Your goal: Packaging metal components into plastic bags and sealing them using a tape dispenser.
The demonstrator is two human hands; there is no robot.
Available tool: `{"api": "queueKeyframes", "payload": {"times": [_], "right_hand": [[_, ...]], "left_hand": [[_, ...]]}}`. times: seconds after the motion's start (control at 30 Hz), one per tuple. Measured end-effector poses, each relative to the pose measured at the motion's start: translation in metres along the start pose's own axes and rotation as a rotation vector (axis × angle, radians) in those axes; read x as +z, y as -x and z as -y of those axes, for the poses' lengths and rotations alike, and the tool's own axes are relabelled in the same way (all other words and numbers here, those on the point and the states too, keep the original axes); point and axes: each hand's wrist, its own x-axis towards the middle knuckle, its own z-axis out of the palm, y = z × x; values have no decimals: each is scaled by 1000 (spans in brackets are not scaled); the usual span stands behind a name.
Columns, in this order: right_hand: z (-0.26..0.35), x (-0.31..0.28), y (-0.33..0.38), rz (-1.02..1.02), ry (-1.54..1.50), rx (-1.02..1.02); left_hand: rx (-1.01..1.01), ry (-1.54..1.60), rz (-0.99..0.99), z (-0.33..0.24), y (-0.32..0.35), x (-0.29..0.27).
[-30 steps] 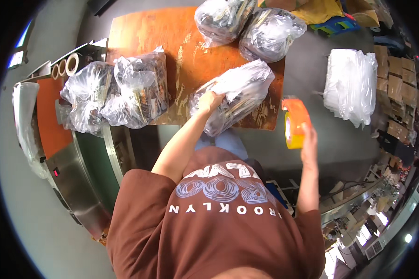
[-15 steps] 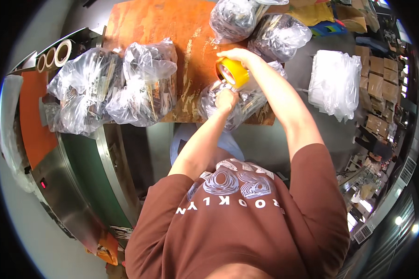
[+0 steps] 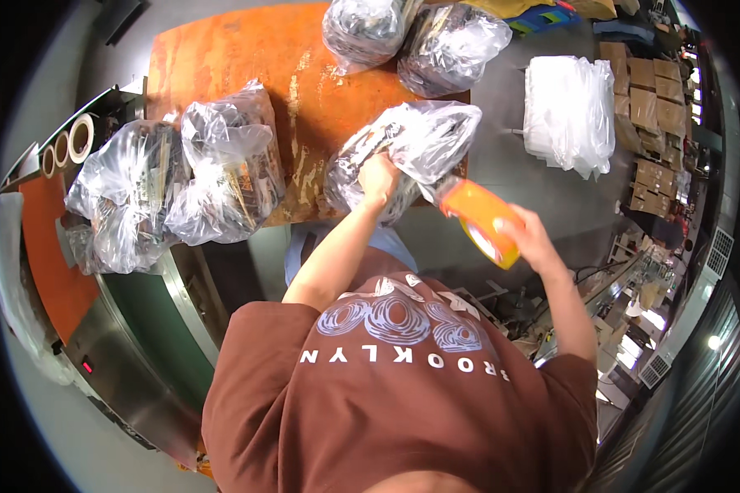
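A clear plastic bag [image 3: 432, 135] of dark items lies at the near right edge of the orange-brown tabletop [image 3: 222, 62]. My left hand [image 3: 378, 177] is closed on its gathered plastic, near the middle of the bundle. Off the table's edge, my right hand [image 3: 528, 234] grips a big roll of yellow tape [image 3: 478, 215], orange where the light shines through. A short, blurred strip seems to run from the roll to the bag's lower right side. What exactly fills the bag is hard to make out through the glossy film.
Two similar filled bags [image 3: 230, 177] stand at the table's left side, and two more [image 3: 452, 49] at its far right. A stack of clear plastic bags [image 3: 569, 115] lies to the right. Tape rolls [image 3: 80, 138] sit at far left; cardboard boxes [image 3: 654, 90] are piled at far right.
My right hand has swung the tape roll from above the bag down and right, past the table's edge. The left hand keeps its hold on the bag. The whole view has shifted slightly.
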Motion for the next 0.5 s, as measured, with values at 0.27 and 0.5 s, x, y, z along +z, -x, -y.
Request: {"api": "queueKeyframes", "payload": {"times": [0.27, 0.5], "right_hand": [[-63, -25, 39, -36, 454, 72], [-135, 48, -100, 54, 693, 268]], "left_hand": [[154, -164, -111, 8, 3, 4], [301, -298, -91, 16, 10, 14]]}}
